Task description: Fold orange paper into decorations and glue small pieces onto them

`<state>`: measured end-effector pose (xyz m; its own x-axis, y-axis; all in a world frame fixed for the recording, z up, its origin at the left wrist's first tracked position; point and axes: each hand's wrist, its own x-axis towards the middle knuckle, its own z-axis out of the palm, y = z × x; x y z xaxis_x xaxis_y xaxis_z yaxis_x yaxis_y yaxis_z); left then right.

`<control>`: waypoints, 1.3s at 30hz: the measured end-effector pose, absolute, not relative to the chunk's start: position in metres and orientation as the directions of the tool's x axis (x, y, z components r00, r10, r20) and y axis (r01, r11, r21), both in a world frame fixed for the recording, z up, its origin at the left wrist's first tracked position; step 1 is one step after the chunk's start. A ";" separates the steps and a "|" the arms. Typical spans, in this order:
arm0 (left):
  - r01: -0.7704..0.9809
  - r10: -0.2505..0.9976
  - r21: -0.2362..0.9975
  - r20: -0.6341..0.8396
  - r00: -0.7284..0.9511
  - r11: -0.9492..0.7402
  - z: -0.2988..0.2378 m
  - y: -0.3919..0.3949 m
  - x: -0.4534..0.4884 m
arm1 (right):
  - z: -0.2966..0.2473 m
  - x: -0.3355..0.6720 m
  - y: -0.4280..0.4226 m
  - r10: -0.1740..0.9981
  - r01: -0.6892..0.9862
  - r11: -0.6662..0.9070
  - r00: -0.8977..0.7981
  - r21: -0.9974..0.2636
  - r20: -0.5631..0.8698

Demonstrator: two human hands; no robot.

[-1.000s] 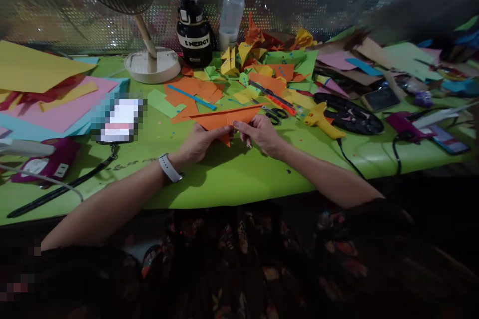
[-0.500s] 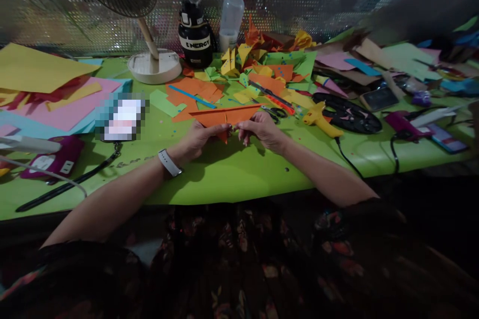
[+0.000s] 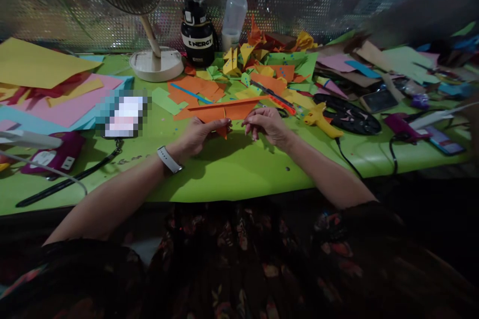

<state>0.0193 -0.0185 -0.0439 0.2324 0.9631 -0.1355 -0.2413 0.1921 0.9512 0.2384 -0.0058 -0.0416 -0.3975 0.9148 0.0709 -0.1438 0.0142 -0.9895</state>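
My left hand (image 3: 200, 134) pinches a folded piece of orange paper (image 3: 239, 111) between thumb and fingers, near its lower point. The paper has a long straight upper edge and tapers downward, with a thin crease or strip near its middle. Just to the right of that lower point is my right hand (image 3: 270, 125), its thumb and fingertips drawn together. Whatever lies between those fingertips, if anything, is too small to make out. Behind the held piece, flat orange paper (image 3: 196, 88) and a thin blue strip (image 3: 190, 93) lie on the green table (image 3: 224, 179).
A yellow glue gun (image 3: 322, 119) rests on the right beside a black tray (image 3: 348, 112). Folded paper pieces (image 3: 239, 60) are heaped at the back, near a black bottle (image 3: 197, 42) and a fan (image 3: 157, 64). Coloured sheets (image 3: 41, 62) and a lit phone (image 3: 125, 115) lie left.
My right hand has drawn off to the right, away from my left fingertips and the lower point of the paper. My left hand keeps its hold on the orange paper.
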 end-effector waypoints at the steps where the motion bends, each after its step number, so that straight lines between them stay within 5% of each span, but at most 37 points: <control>1: -0.253 0.964 0.948 -0.136 0.229 0.194 -0.043 -0.018 0.018 | -0.041 0.239 -0.006 0.924 -0.154 0.018 -0.375 -0.988 0.075; 19: -0.156 0.952 0.967 -0.155 0.266 0.201 -0.045 -0.023 0.023 | -0.047 0.221 -0.017 0.903 -0.020 0.050 -0.426 -0.999 0.054; 31: -0.076 0.950 0.987 -0.116 0.291 0.144 -0.044 -0.022 0.016 | -0.047 0.223 -0.016 0.926 -0.094 0.053 -0.369 -0.994 0.084; 39: -0.428 0.932 0.854 -0.163 0.324 0.297 -0.040 -0.011 0.007 | -0.041 0.235 -0.015 0.930 -0.121 0.034 -0.361 -0.992 0.076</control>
<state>0.0069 -0.0112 -0.0397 0.3238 0.9321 -0.1625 -0.4278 0.2975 0.8535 0.2345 -0.0148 -0.0405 -0.3606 0.9296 0.0759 -0.1215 0.0339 -0.9920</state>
